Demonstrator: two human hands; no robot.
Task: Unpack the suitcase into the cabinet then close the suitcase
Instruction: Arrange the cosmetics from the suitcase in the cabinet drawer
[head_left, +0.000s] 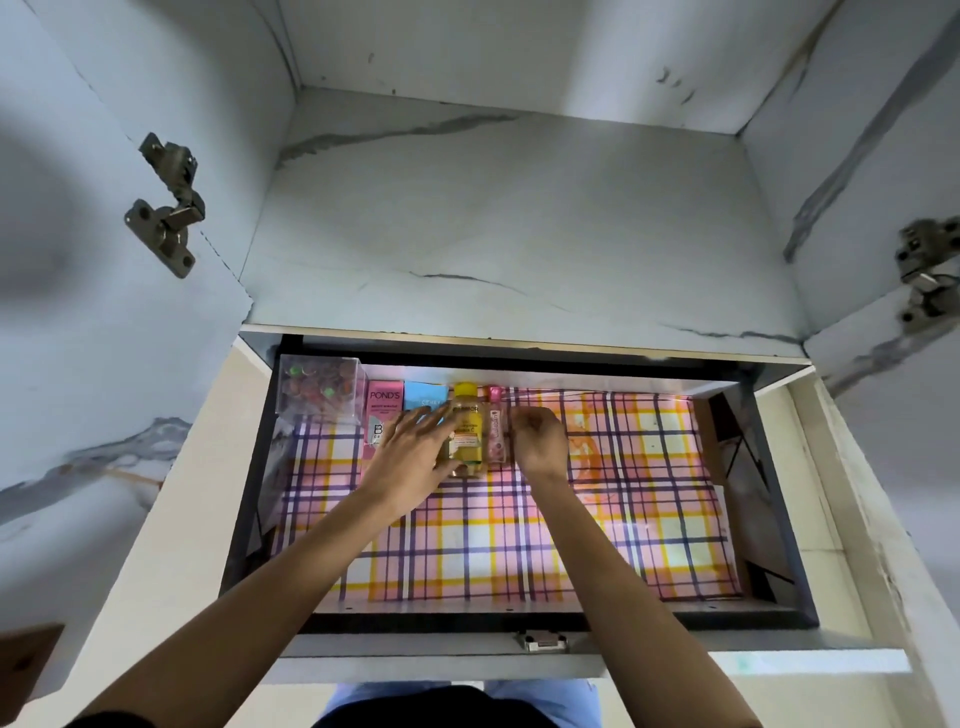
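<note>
Plaid paper (519, 545) lined the cabinet drawer (774, 499) where I was lining up toiletries, my left grip (415, 452) spread flat against the yellow bottle (466, 415), my right grip (540, 441) pinching the small pink bottle (497, 431) beside it; next, I judged, let go and fetch more from the suitcase, out of view.

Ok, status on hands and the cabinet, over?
Left hand open, fingers straight by yellow bottle. Right hand curled beside pink bottle, grip unclear. Bottles in back row beside blue box; nothing in the way.
</note>
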